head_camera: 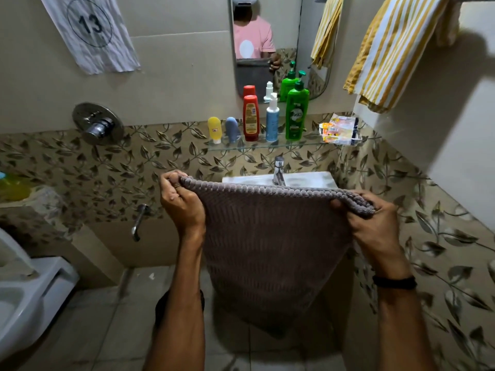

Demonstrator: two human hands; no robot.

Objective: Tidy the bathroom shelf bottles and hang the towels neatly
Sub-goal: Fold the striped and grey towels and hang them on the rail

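Two hands pinch the top corners of a grey ribbed towel (270,236) at centre frame: left hand (182,202) and right hand (375,223), fingers closed on the hem, stretching it flat (likely for hanging). Five bottles line the glass shelf (316,142) above; a striped towel (388,52) hangs upper right.

Bathroom items are being counted.
Five bottles (250,117) are being seen on one shelf (267,144); two towels (273,236).
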